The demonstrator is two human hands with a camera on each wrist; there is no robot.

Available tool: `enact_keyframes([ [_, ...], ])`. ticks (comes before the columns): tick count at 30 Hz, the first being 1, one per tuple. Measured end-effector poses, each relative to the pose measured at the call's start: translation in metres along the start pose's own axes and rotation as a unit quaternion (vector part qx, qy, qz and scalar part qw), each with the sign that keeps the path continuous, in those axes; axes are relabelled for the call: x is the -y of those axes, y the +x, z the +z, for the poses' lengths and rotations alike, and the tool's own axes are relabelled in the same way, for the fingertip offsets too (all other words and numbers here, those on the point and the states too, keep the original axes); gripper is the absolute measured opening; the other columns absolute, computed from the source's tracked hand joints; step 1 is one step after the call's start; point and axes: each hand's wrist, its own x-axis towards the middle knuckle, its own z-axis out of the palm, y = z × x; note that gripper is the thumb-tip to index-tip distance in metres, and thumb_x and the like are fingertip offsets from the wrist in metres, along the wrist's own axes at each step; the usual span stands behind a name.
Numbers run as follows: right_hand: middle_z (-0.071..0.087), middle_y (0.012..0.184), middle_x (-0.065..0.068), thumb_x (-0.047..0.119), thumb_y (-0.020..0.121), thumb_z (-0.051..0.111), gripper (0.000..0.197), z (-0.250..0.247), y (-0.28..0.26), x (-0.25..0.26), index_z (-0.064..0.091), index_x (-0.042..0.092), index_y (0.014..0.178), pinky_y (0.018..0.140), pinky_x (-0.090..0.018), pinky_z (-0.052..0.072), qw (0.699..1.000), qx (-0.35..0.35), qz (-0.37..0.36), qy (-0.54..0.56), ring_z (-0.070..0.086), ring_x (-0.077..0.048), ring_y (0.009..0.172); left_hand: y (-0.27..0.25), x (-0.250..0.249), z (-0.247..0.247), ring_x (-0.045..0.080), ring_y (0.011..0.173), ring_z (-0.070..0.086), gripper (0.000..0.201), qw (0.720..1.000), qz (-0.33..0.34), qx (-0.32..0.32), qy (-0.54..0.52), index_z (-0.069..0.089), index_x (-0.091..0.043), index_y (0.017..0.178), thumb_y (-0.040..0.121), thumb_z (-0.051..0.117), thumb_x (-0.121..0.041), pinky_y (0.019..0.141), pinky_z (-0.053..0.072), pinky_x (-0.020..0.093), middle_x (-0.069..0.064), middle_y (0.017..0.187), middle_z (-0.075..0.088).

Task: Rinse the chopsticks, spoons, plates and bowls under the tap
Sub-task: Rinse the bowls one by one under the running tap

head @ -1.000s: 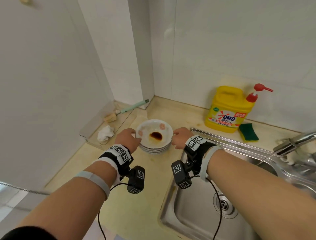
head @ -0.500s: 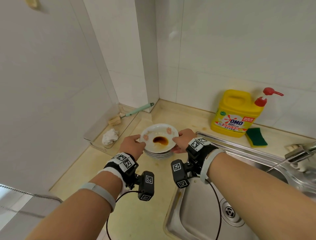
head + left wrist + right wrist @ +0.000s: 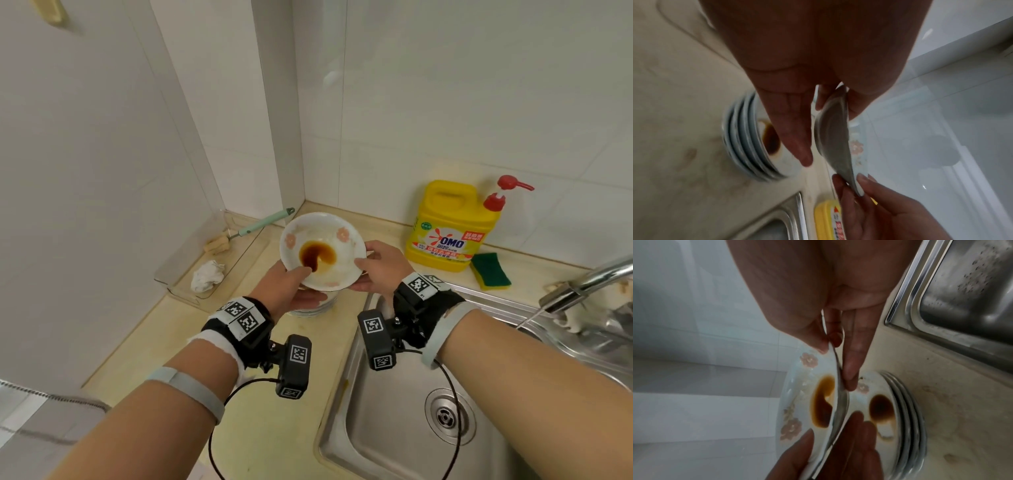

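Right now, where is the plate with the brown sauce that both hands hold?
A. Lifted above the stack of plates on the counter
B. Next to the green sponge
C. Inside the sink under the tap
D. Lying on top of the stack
A: the left hand and the right hand hold the sauce-stained plate by its rim, clear of the stack of plates left on the counter.

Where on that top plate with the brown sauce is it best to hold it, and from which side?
By the rim, at two opposite edges. The plate is shallow with sauce pooled in the middle, so the left hand and right hand come in from either side, thumbs on the rim, fingers beneath. That probably keeps it level and fingers out of the sauce.
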Motion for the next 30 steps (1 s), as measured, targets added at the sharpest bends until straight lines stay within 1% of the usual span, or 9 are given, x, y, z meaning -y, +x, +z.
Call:
enact_keyframes([
  [4,0.066,0.108,-0.024,-0.002,0.099,0.056,0.028,-0.036,-0.023,-0.005,0.053,0.009,0.124,0.061,-0.039,0.064,1.000,-0.005,-0.002,-0.010,0.074,-0.033,0.075,-0.006,0.002,0.027,0.035,0.096,0.075,0.039,0.997,0.014,0.069,-0.025,0.048,-0.012,0.137,0.100,0.049,0.000,0.076,0.063,0.038,0.023,0.116,0.071],
  [9,0.069,0.094,-0.017,0.010,0.102,0.057,0.022,-0.087,-0.055,-0.027,0.055,0.014,0.124,0.061,-0.035,0.063,0.984,-0.025,-0.001,-0.178,0.075,-0.031,0.075,-0.009,0.015,0.061,0.031,0.109,0.068,0.047,0.990,0.080,0.081,0.086,0.046,-0.016,0.141,0.098,0.046,0.003,0.078,0.063,0.048,0.014,0.126,0.064],
  [13,0.069,0.080,0.007,0.021,0.099,0.055,0.010,-0.135,-0.084,-0.051,0.065,0.023,0.103,0.075,-0.029,0.059,0.919,-0.041,-0.018,-0.391,0.076,-0.017,0.073,-0.015,0.026,0.093,0.030,0.117,0.062,0.051,0.965,0.148,0.093,0.195,0.043,-0.031,0.141,0.098,0.048,-0.003,0.073,0.064,0.050,0.006,0.131,0.059],
  [15,0.068,0.078,0.012,0.025,0.097,0.055,0.012,-0.157,-0.097,-0.061,0.067,0.026,0.099,0.080,-0.027,0.055,0.881,-0.052,-0.023,-0.470,0.073,-0.014,0.079,-0.018,0.032,0.108,0.029,0.117,0.060,0.053,0.949,0.184,0.081,0.243,0.043,-0.038,0.142,0.098,0.049,-0.010,0.077,0.063,0.053,0.003,0.130,0.059],
  [18,0.062,0.084,0.013,0.027,0.097,0.055,0.014,-0.187,-0.111,-0.080,0.067,0.025,0.105,0.081,-0.026,0.049,0.843,-0.054,-0.017,-0.534,0.068,-0.016,0.093,-0.021,0.040,0.130,0.029,0.112,0.063,0.055,0.917,0.227,0.070,0.320,0.037,-0.047,0.144,0.097,0.049,-0.020,0.089,0.058,0.055,0.005,0.125,0.065],
  [21,0.067,0.093,0.008,0.029,0.096,0.055,0.013,-0.215,-0.120,-0.100,0.066,0.028,0.104,0.083,-0.028,0.050,0.838,-0.049,-0.009,-0.544,0.066,-0.018,0.097,-0.028,0.045,0.152,0.034,0.103,0.066,0.056,0.896,0.230,0.053,0.377,0.032,-0.047,0.150,0.100,0.044,-0.022,0.094,0.055,0.049,0.012,0.117,0.069],
  [26,0.068,0.094,0.005,0.027,0.096,0.052,0.016,-0.249,-0.132,-0.125,0.066,0.028,0.104,0.088,-0.036,0.056,0.843,-0.031,0.011,-0.536,0.067,-0.020,0.094,-0.044,0.054,0.184,0.019,0.065,0.060,0.055,0.873,0.234,-0.002,0.429,0.038,-0.035,0.154,0.103,0.046,-0.015,0.070,0.049,0.033,0.001,0.077,0.062],
  [28,0.069,0.093,0.006,0.028,0.096,0.051,0.017,-0.260,-0.135,-0.132,0.066,0.030,0.102,0.087,-0.038,0.057,0.845,-0.035,0.014,-0.533,0.068,-0.021,0.093,-0.049,0.058,0.194,0.027,0.073,0.063,0.053,0.869,0.235,-0.008,0.435,0.041,-0.031,0.152,0.102,0.047,-0.013,0.073,0.046,0.030,0.010,0.090,0.067],
  [30,0.071,0.099,0.004,0.030,0.096,0.050,0.019,-0.270,-0.136,-0.137,0.067,0.031,0.102,0.086,-0.039,0.058,0.844,-0.034,0.019,-0.535,0.068,-0.022,0.094,-0.055,0.063,0.203,0.027,0.075,0.059,0.052,0.868,0.228,-0.011,0.442,0.042,-0.030,0.151,0.103,0.046,-0.012,0.073,0.042,0.028,0.013,0.100,0.069],
])
